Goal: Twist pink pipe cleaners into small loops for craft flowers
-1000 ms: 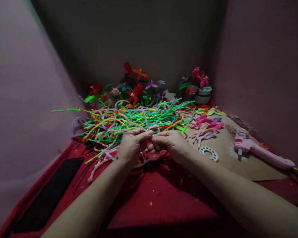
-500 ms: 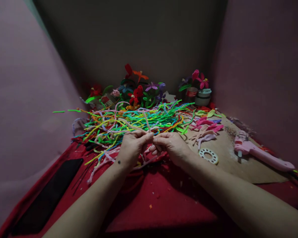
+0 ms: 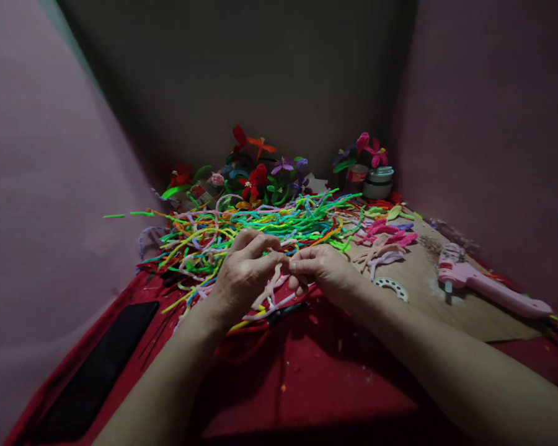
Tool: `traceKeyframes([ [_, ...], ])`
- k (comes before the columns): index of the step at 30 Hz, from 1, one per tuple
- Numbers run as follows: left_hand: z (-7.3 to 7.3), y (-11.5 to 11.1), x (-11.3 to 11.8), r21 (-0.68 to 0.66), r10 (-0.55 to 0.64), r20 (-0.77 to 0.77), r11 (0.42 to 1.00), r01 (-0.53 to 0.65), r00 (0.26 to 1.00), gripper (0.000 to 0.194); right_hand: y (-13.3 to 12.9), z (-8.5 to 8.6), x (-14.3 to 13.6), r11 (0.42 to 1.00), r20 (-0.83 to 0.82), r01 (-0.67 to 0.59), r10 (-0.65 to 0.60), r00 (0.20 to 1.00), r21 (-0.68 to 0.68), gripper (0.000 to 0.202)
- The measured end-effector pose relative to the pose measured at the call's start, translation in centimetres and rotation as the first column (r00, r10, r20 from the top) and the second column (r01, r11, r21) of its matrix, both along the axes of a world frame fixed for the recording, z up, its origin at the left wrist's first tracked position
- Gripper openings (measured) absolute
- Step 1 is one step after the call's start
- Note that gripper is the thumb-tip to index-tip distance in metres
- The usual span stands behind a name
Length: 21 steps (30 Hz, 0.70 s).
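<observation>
My left hand (image 3: pixel 246 269) and my right hand (image 3: pixel 318 269) meet over the front of a heap of pipe cleaners (image 3: pixel 265 220). Between their fingertips they pinch a pale pink pipe cleaner (image 3: pixel 274 282); one stretch of it hangs below the left fingers. The left hand is turned back-up with its fingers curled, so part of its grip is hidden. Thumb and index finger of the right hand press together close to the left fingertips. Just under the hands, more pink and yellow pipe cleaners lie beside a dark slim object (image 3: pixel 283 313) that I cannot make out.
A pink glue gun (image 3: pixel 493 288) rests on a brown board (image 3: pixel 428 310) at right, near a white ring with holes (image 3: pixel 393 288) and bent pink pieces (image 3: pixel 385 235). Pipe-cleaner flowers (image 3: pixel 255 179) and a lidded jar (image 3: pixel 378 184) stand behind. A black phone-like slab (image 3: pixel 97 371) lies left on red cloth (image 3: pixel 325 384).
My left hand has rolled over, back upward, and its fingers have curled. The pink pipe cleaner that pointed up from the fingertips now hangs below them. My right hand has barely moved.
</observation>
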<state>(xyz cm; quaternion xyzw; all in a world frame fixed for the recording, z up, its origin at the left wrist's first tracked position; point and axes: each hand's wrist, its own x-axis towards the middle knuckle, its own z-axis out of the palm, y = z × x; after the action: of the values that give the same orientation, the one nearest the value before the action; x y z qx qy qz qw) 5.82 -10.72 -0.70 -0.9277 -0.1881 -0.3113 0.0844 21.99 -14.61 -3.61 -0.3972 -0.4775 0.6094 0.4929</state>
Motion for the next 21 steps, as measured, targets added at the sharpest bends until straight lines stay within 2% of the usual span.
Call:
traceKeyframes([
  [3,0.1,-0.2,0.1,-0.081,0.009,-0.070,0.997,-0.014,0.998,0.020,-0.4,0.3,-0.2,0.998,0.162,0.010,-0.019,0.987,0.054,0.018],
  [5,0.0,-0.4,0.2,-0.256,0.063,-0.014,0.965,-0.064,0.998,0.018,-0.7,0.3,-0.4,0.980,0.339,0.055,-0.118,0.933,0.190,0.022],
  [6,0.0,-0.5,0.3,-0.401,0.102,0.024,0.912,-0.084,0.994,0.017,-0.8,0.1,-0.5,0.950,0.434,0.076,-0.208,0.876,0.301,0.023],
  [7,-0.1,-0.6,0.4,-0.569,0.148,0.061,0.817,-0.087,0.987,0.016,-1.1,-0.1,-0.6,0.899,0.512,0.080,-0.317,0.798,0.431,0.023],
  [8,-0.1,-0.7,0.5,-0.738,0.198,0.098,0.672,-0.063,0.975,0.016,-1.3,-0.3,-0.6,0.832,0.564,0.056,-0.422,0.710,0.552,0.022],
  [9,-0.2,-0.7,0.6,-0.878,0.241,0.124,0.478,-0.006,0.962,0.017,-1.5,-0.5,-0.7,0.762,0.588,0.014,-0.512,0.626,0.648,0.021],
  [10,-0.3,-0.6,0.6,-0.962,0.275,0.147,0.262,0.073,0.950,0.019,-1.7,-0.7,-0.7,0.703,0.596,-0.035,-0.575,0.561,0.711,0.020],
  [11,-0.4,-0.5,0.6,-0.984,0.301,0.178,0.064,0.167,0.937,0.020,-1.8,-0.9,-0.7,0.659,0.593,-0.075,-0.614,0.521,0.748,0.020],
  [12,-0.5,-0.4,0.7,-0.963,0.320,0.211,-0.095,0.253,0.923,0.022,-1.9,-1.0,-0.7,0.630,0.584,-0.099,-0.635,0.505,0.770,0.020],
  [13,-0.7,-0.2,0.7,-0.924,0.329,0.240,-0.211,0.319,0.913,0.022,-2.0,-1.1,-0.7,0.615,0.570,-0.096,-0.645,0.509,0.783,0.020],
  [14,-0.8,-0.1,0.7,-0.890,0.330,0.265,-0.278,0.361,0.906,0.023,-1.9,-1.1,-0.7,0.618,0.550,-0.063,-0.643,0.532,0.784,0.020],
  [15,-0.9,0.0,0.8,-0.875,0.336,0.286,-0.291,0.387,0.898,0.024,-1.9,-1.1,-0.8,0.640,0.527,-0.009,-0.625,0.576,0.768,0.020],
  [16,-0.9,0.1,0.8,-0.878,0.349,0.310,-0.252,0.407,0.884,0.024,-1.8,-1.0,-0.8,0.680,0.499,0.057,-0.590,0.635,0.731,0.020],
  [17,-0.9,0.1,0.8,-0.892,0.362,0.334,-0.177,0.416,0.870,0.023,-1.6,-0.8,-0.8,0.732,0.460,0.124,-0.541,0.704,0.670,0.020],
  [19,-0.6,-0.1,0.7,-0.915,0.394,0.384,0.046,0.400,0.835,0.022,-1.4,-0.4,-0.8,0.839,0.345,0.211,-0.418,0.841,0.502,0.020],
  [21,-0.2,-0.4,0.6,-0.897,0.386,0.435,0.259,0.357,0.813,0.018,-1.3,0.0,-0.8,0.909,0.206,0.220,-0.305,0.930,0.353,0.020],
])
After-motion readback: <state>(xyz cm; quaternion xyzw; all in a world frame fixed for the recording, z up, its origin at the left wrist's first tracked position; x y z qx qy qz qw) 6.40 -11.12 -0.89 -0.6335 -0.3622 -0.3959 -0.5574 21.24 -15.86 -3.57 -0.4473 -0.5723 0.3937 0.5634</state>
